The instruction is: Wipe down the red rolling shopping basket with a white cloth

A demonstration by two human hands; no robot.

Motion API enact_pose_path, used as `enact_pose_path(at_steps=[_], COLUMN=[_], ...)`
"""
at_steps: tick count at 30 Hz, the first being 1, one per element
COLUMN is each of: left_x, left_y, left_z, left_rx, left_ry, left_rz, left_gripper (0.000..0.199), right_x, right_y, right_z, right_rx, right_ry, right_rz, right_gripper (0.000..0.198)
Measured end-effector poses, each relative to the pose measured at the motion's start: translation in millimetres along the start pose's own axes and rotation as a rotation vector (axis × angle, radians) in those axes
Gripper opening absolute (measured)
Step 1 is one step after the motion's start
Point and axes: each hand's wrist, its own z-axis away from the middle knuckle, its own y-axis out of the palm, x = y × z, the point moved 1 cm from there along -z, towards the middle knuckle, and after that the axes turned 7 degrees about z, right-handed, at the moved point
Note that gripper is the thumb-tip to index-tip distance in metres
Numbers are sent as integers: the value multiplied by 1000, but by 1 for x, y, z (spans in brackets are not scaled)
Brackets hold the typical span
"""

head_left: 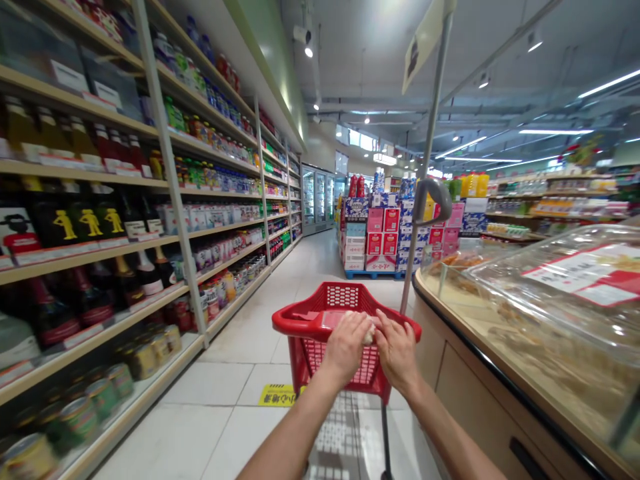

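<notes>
Both hands at the near rim [311, 327] of a red shopping trolley [298, 363], in a shop aisle between shelves [220, 230] and a worktop [480, 380]. Left hand [347, 341] laid over the rim, fingers close together and bent; right hand [397, 347] just beside, fingers bent and slightly spread. Between the two, a small pale item [370, 331], partly hidden by fingers; pinched or merely touched, impossible to tell from this view. Trolley directly ahead on the tiled floor [230, 427], right side near a metal post [426, 147] and the worktop. For good handling, probably best to rest one hand on the rim as a steady support and leave the finer work to the other, with light finger pressure on the pale item. Advisable also to keep the item above the trolley rather than over the floor, and to hold the trolley clear of post and worktop. Likely hazard: attention fixed on the fingers, with stacked boxes [383, 230] farther along the aisle and a yellow floor sticker [277, 395] just to the left.
</notes>
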Motion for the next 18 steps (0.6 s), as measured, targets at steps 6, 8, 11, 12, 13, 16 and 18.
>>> enact_pose_path(at_steps=[6,8,11,12,13,16,18], left_x=[35,20,-5,-6,-2,22,29], left_y=[-23,-14,0,-1,-4,-22,-27], left_z=[5,0,-8,-9,-8,-2,0], left_rx=[-113,-71,8,16,6,-86,-119], left_ry=[-338,-244,-29,0,-18,-255,-353], left_rz=[-52,-45,1,15,19,-18,-38], left_gripper=[32,30,30,30,29,28,28], right_x=[-4,0,1,0,0,1,4], right_y=[-7,-4,-2,-2,-3,-5,-5], right_z=[4,6,9,10,11,12,12], right_rx=[-30,-34,-31,-22,-9,16,6], right_ry=[56,51,50,50,48,51,65], right_rz=[-65,-74,-64,-58,-56,-70,-92], right_gripper=[42,43,43,42,41,40,43])
